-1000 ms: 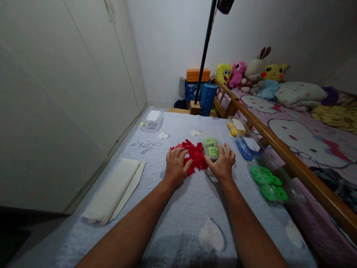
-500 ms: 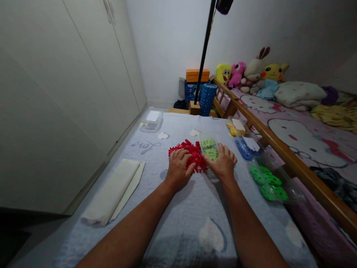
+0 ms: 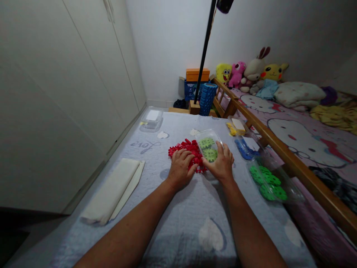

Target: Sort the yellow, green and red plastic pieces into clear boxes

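A heap of red interlocking plastic pieces (image 3: 186, 144) lies on the cloth in the middle of the table. My left hand (image 3: 181, 165) rests over its near side, fingers curved and thumb apart, touching the pieces. Just right of the heap is a clear plastic box (image 3: 209, 131), tilted, holding light green toothed pieces (image 3: 209, 155). My right hand (image 3: 221, 160) grips this box by its near right side, thumb at the front left and fingers along the right edge. The palm hides part of the box.
Along the right edge stand clear boxes with yellow pieces (image 3: 232, 129), blue pieces (image 3: 245, 149) and green pieces (image 3: 269, 182). Clear containers (image 3: 152, 121) sit at the far left. A folded cream cloth (image 3: 114, 191) lies at left. A wooden bed rail (image 3: 279, 149) borders the right side.
The box with light green pieces has tipped and its rim shows more clearly. My right hand has shifted slightly left with it; my left hand has moved slightly right over the red pieces.
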`<control>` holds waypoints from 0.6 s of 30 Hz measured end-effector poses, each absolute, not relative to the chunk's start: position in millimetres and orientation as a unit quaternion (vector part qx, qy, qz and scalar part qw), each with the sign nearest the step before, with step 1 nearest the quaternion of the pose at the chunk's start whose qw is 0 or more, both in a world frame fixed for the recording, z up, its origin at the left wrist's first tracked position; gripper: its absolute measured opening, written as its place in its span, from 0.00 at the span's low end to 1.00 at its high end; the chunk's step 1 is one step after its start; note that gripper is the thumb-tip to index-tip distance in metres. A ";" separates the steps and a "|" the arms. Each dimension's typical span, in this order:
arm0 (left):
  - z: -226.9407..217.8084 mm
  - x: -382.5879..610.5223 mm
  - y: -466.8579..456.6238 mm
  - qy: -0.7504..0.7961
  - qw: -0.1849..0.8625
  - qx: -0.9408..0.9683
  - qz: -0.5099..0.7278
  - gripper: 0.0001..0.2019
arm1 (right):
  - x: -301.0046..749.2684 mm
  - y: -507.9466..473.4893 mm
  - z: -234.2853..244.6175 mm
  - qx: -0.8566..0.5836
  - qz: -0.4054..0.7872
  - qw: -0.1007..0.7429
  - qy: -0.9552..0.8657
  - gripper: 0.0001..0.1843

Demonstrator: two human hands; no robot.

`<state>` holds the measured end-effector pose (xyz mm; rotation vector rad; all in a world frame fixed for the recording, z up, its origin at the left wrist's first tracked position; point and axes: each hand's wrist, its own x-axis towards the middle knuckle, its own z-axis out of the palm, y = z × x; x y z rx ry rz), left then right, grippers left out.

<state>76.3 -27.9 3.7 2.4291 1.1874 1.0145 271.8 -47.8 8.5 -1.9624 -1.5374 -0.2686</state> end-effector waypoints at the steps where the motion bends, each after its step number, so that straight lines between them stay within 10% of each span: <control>1: 3.4 76.4 -28.0 0.406 0.126 0.835 0.348 0.14 | 272.4 -48.1 7.5 -0.738 -0.107 0.317 -0.586 0.49; 18: -2.0 77.7 -29.2 0.394 0.141 0.851 0.319 0.18 | 272.0 -50.8 5.7 -0.662 -0.141 0.368 -0.637 0.51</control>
